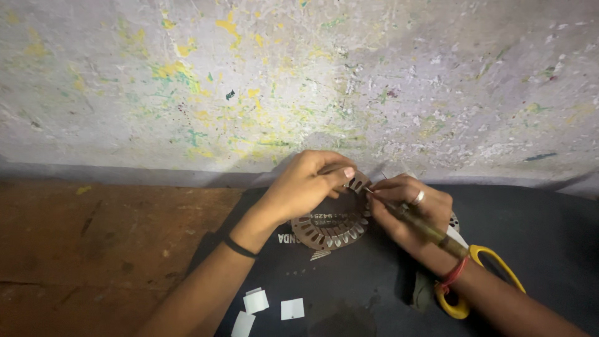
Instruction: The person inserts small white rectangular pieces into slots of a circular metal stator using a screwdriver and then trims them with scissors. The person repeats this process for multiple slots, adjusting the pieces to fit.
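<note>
Brown wooden floor [93, 249] at far left, then a dark mat [349, 293] bearing three small white paper squares [292, 308] near its front edge, all below a paint-spattered wall [299, 75]. Left hand [302, 187], black band at the wrist, its grip pinched with thumb and fingers on the upper rim of a round slotted metal stator ring [331, 226], which lies tilted on the mat between the two hands. Right hand [409, 209], ring on one finger, grip closed round a thin rod tool [418, 224] whose tip meets the ring's upper edge; yellow-handled scissors [480, 274] just beside that wrist.
</note>
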